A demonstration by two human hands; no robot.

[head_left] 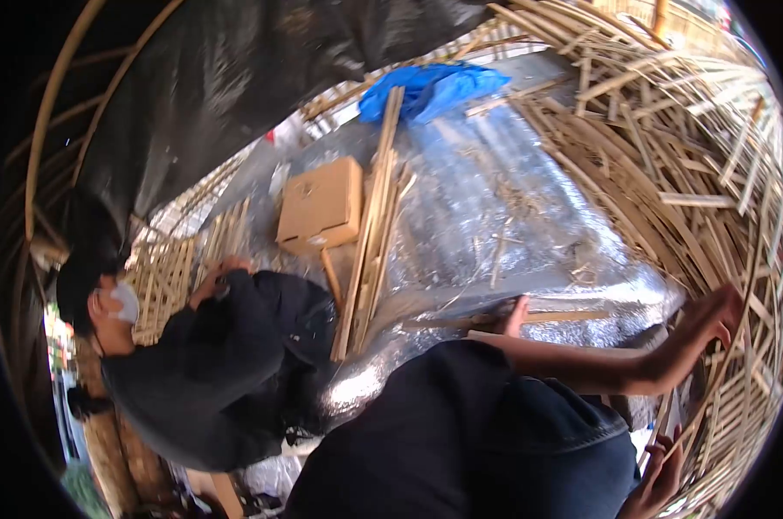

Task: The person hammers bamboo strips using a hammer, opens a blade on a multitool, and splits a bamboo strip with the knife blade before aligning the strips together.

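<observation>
At the right, my left hand [716, 318] reaches out on a bare forearm, its fingers closed on a thin bamboo strip [722, 372]. Lower down, my right hand [660, 476] pinches the lower part of what looks like the same strip. The strip curves along a lattice of woven bamboo [759, 389], close beside both hands. Dark clothing and blue denim cover the bottom middle, below my left forearm. Toes of a bare foot [514, 317] show above that forearm, near a flat bamboo piece [569, 317].
A masked person in black [210, 363] sits at the left by another bamboo lattice [162, 281]. Between us lie a cardboard box [320, 206] and long bamboo strips [374, 233] on silvery sheeting [469, 190]. Blue plastic [430, 89] lies farther back; split bamboo [634, 173] piles up right.
</observation>
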